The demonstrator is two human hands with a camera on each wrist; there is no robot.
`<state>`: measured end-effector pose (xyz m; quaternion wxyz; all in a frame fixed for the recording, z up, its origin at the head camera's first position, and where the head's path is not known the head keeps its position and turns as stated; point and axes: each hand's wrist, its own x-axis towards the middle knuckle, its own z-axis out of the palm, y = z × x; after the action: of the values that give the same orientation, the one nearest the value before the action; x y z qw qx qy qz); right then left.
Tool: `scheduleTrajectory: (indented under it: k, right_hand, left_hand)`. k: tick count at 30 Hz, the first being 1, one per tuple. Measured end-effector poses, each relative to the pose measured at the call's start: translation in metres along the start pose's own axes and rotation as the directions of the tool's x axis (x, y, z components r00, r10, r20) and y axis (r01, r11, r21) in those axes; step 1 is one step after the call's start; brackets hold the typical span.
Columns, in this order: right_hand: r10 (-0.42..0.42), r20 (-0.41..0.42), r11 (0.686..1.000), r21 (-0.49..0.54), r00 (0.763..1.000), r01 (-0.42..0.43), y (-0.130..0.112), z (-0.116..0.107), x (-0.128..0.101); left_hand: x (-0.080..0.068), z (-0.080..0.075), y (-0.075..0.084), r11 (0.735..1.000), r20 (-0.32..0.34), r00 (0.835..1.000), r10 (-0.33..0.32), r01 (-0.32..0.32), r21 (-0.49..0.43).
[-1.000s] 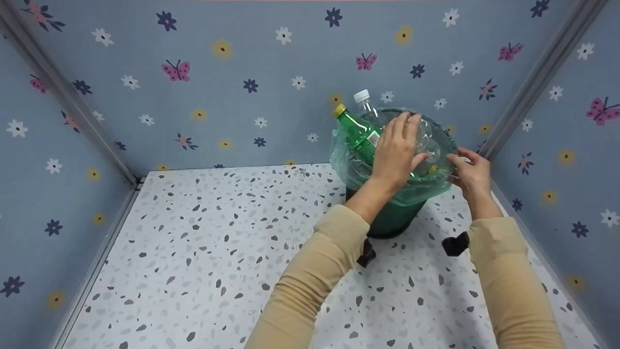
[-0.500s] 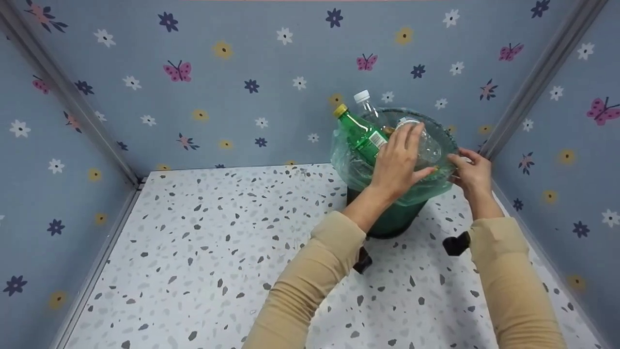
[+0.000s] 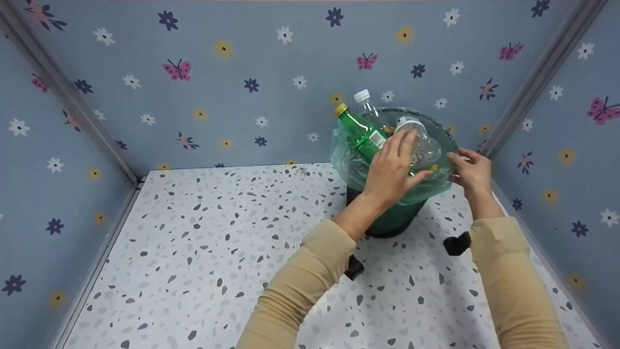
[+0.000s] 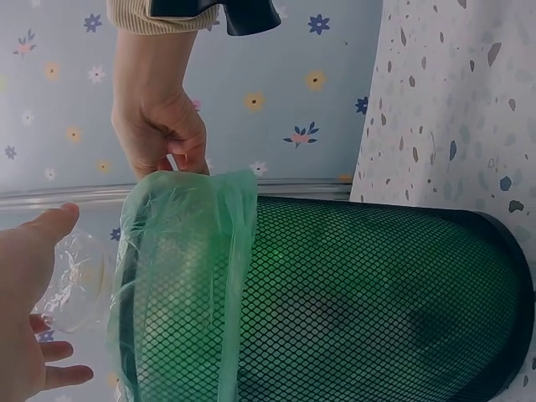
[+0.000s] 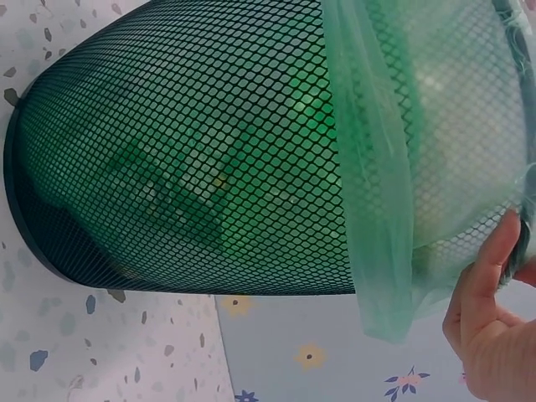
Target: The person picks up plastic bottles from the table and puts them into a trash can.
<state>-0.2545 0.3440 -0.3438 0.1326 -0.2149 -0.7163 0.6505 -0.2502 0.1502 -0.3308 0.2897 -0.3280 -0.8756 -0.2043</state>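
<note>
A dark mesh wastebasket (image 3: pixel 397 218) stands upright, lined with a translucent green bag (image 3: pixel 343 162) folded over its rim. My left hand (image 3: pixel 390 169) is over the opening, fingers extended and thumb spread, beside a clear plastic container (image 3: pixel 427 150); whether it touches it I cannot tell. With thumb and fingers, my right hand (image 3: pixel 473 173) pinches the bag and rim at the right side, also seen in the right wrist view. A green bottle (image 3: pixel 361 132) with a yellow cap leans out at the left. Behind it a clear bottle (image 3: pixel 369 110) with a white cap sticks up.
The basket stands on a speckled white surface (image 3: pixel 203 257), close to the patterned blue back wall (image 3: pixel 271 116). A side wall (image 3: pixel 566 194) rises to the right of my right hand. Black camera mounts (image 3: pixel 456 244) hang at both wrists.
My left hand has drawn back slightly down and left, uncovering more of the clear plastic container. The right hand keeps its hold on the rim.
</note>
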Motion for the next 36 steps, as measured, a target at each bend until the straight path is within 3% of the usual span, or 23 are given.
scheduleTrajectory:
  k: [10, 16, 21, 25, 29, 32, 36]
  right_hand:
    - [-0.091, 0.035, 0.982, -0.16, 0.995, 0.095, -0.001, 0.003, -0.001]
    - [-0.162, 0.063, 0.946, -0.274, 0.985, 0.173, 0.008, 0.001, -0.004]
    - [-0.282, 0.041, 0.907, -0.316, 0.959, 0.28, 0.019, -0.004, -0.016]
    - [-0.431, 0.029, 0.831, -0.377, 0.902, 0.41, 0.03, -0.006, -0.032]
    - [-0.607, 0.042, 0.692, -0.463, 0.794, 0.554, 0.044, -0.003, -0.051]
    - [-0.68, 0.06, 0.608, -0.511, 0.73, 0.608, 0.054, 0.001, -0.064]
    - [-0.7, 0.12, 0.557, -0.524, 0.704, 0.644, 0.068, 0.005, -0.082]
  left_hand:
    - [-0.027, -0.014, -0.023, 0.995, -0.059, 0.997, -0.056, 0.05, -0.091]
    - [-0.052, -0.025, -0.042, 0.993, -0.083, 0.994, -0.068, 0.06, -0.104]
    - [-0.081, -0.033, -0.058, 0.993, -0.096, 0.992, -0.087, 0.079, -0.087]
    - [-0.105, -0.038, -0.069, 0.993, -0.094, 0.99, -0.106, 0.1, -0.067]
    - [-0.131, -0.04, -0.079, 0.988, -0.074, 0.987, -0.142, 0.137, -0.065]
    - [-0.152, -0.041, -0.086, 0.982, -0.047, 0.982, -0.185, 0.182, -0.054]
    - [-0.177, -0.043, -0.097, 0.968, -0.013, 0.968, -0.251, 0.251, -0.033]
